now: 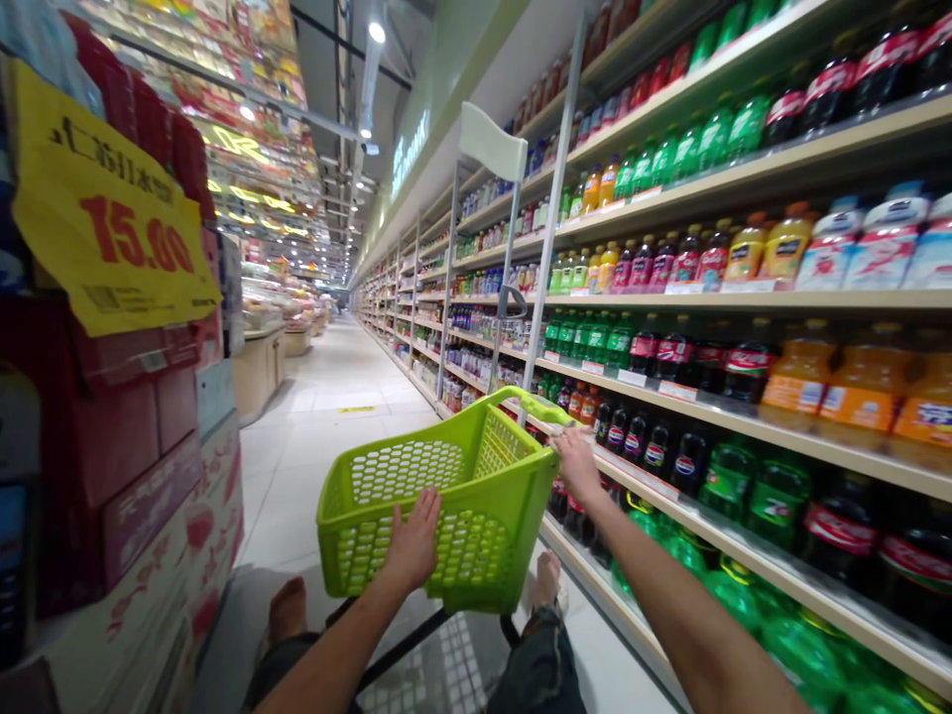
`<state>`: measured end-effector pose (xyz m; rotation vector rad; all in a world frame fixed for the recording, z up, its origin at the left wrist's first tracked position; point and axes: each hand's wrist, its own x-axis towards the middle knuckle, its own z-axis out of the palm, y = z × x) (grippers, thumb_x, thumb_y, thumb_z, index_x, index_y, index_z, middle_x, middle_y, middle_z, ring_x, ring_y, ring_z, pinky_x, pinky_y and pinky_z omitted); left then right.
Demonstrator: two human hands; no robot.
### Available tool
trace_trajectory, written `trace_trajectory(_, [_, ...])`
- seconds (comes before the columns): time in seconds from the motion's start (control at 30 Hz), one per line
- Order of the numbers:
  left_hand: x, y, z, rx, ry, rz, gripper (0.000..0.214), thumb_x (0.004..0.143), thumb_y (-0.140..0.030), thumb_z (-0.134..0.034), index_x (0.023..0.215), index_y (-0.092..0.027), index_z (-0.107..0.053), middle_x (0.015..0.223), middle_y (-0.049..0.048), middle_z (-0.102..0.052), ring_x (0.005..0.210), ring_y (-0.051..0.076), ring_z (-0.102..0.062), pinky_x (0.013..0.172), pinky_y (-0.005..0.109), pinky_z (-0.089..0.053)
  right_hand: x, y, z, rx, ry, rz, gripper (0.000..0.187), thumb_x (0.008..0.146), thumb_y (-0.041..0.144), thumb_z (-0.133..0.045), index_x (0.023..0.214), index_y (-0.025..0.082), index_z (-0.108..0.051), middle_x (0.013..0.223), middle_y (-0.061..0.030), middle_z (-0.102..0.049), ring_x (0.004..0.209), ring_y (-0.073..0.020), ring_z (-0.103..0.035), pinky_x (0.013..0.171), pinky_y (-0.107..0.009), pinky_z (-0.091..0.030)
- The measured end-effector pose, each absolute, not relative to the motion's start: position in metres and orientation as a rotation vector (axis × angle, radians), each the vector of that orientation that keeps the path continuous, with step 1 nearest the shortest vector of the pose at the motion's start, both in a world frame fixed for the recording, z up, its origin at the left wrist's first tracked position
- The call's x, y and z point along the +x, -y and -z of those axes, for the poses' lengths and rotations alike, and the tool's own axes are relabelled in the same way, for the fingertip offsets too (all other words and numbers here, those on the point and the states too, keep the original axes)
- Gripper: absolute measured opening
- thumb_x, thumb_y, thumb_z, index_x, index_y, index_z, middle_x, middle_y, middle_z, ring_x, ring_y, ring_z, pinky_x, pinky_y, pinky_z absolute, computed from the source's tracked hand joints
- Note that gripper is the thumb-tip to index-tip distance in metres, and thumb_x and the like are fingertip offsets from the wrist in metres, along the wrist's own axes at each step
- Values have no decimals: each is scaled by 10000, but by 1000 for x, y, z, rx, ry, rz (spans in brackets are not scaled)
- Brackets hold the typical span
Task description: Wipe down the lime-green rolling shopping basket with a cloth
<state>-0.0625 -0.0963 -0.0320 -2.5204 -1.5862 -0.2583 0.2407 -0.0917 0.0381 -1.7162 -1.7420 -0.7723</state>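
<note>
Green cart basket (476, 488) stands in the aisle ahead of us, just beside the drink shelves (744, 299). Our left hand (415, 540) lies open against its perforated near wall, fingers extended. Our right hand (576, 461) is curled on the end of the handle (532, 405). On the shelves we record clear bottles of orange drink (863, 387), dark cola bottles (840, 531) and green bottles (774, 504). Left: stacked red cartons (119, 436) below a yellow price sign (111, 213), "15.00".

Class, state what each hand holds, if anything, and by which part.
The right hand holds the green cart by the near end of its handle; the left hand lies against its perforated side, with no visible grip.
</note>
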Motion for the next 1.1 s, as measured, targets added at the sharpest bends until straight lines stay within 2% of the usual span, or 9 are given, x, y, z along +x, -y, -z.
trace_trajectory(0.1, [-63,95,32,-2519,1603,259,825,580,-107,-391,1373,-130,-162,1454,47,-80,1337,200,-77,1042,531,-109,207,85,-3,-1479,1962,735,441,736,11,-396,1101,170,-583,1249,-126,-498,1209,-228,-387,966,-419,-333])
trace_trajectory(0.2, [-67,94,31,-2551,1569,240,840,569,-99,-387,1375,-158,-158,1455,23,-78,1337,190,-71,1050,522,-84,201,82,9,-1301,2132,756,443,766,26,-389,1111,232,-577,1252,-75,-509,1209,-209,-394,962,-424,-349])
trace_trajectory(0.4, [-60,97,26,-2551,1607,219,827,588,-149,-406,1374,-119,-150,1457,56,-85,1337,225,-67,1039,544,-100,232,84,-12,-1488,1785,799,414,762,18,-392,1082,184,-595,1253,-123,-497,1215,-241,-387,992,-470,-309])
trace_trajectory(0.6, [-58,98,29,-2549,1594,211,819,603,-149,-406,1376,-117,-135,1461,60,-74,1338,235,-50,1035,557,-97,155,70,31,-1255,2025,710,398,791,30,-399,1118,176,-571,1231,-110,-523,1211,-217,-400,969,-419,-367])
trace_trajectory(0.73, [-61,99,29,-2552,1564,207,805,611,-139,-388,1374,-111,-134,1461,50,-63,1339,210,-50,1034,565,-75,168,73,17,-1327,1979,682,373,788,46,-421,1071,211,-599,1209,-81,-545,1169,-216,-450,973,-421,-370])
trace_trajectory(0.83, [-58,101,28,-2566,1579,223,813,612,-169,-410,1373,-104,-131,1459,64,-63,1339,209,-57,1032,567,-73,182,78,7,-1454,1883,680,389,773,34,-412,1074,194,-599,1214,-107,-536,1158,-241,-459,960,-443,-374])
trace_trajectory(0.93, [-55,101,29,-2570,1599,232,823,607,-196,-425,1371,-96,-135,1458,78,-66,1338,221,-58,1029,571,-79,156,78,23,-1422,1940,636,398,769,26,-407,1098,158,-588,1254,-136,-495,1192,-251,-421,963,-441,-366])
trace_trajectory(1.1, [-61,95,36,-2552,1519,233,801,609,-162,-398,1368,-96,-149,1458,69,-81,1338,210,-65,1030,575,-59,109,69,42,-1263,2105,583,376,787,55,-428,1110,175,-579,1241,-100,-516,1196,-206,-420,977,-384,-360])
